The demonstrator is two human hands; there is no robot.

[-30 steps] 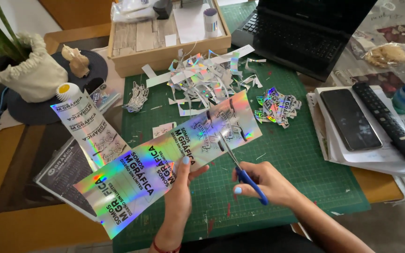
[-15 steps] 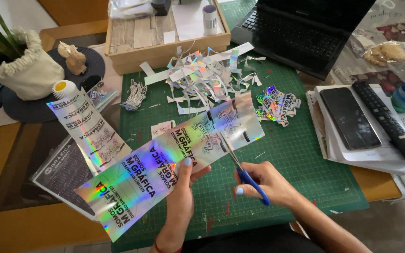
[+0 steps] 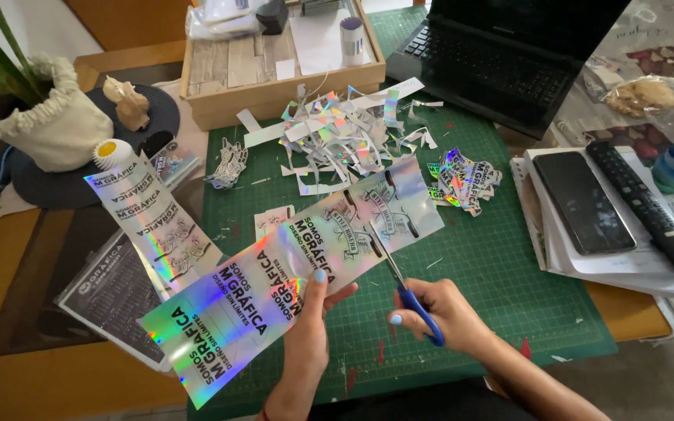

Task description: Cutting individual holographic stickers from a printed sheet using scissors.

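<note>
My left hand pinches the lower edge of a long holographic sticker sheet that runs from lower left to upper right above a green cutting mat. My right hand grips blue-handled scissors, and the blades point up into the sheet's right end beside printed banner designs. A heap of shiny paper offcuts lies at the far side of the mat. A small stack of cut holographic stickers rests to the right of the sheet.
A second holographic strip unrolls from a roll at left, beside a potted plant in a cloth cover. A wooden box and a laptop stand behind. A phone and remote lie on papers at right.
The scissors have stayed at the sheet's right end, and the blades sit a little deeper in the sheet. My left hand keeps its grip in the same place.
</note>
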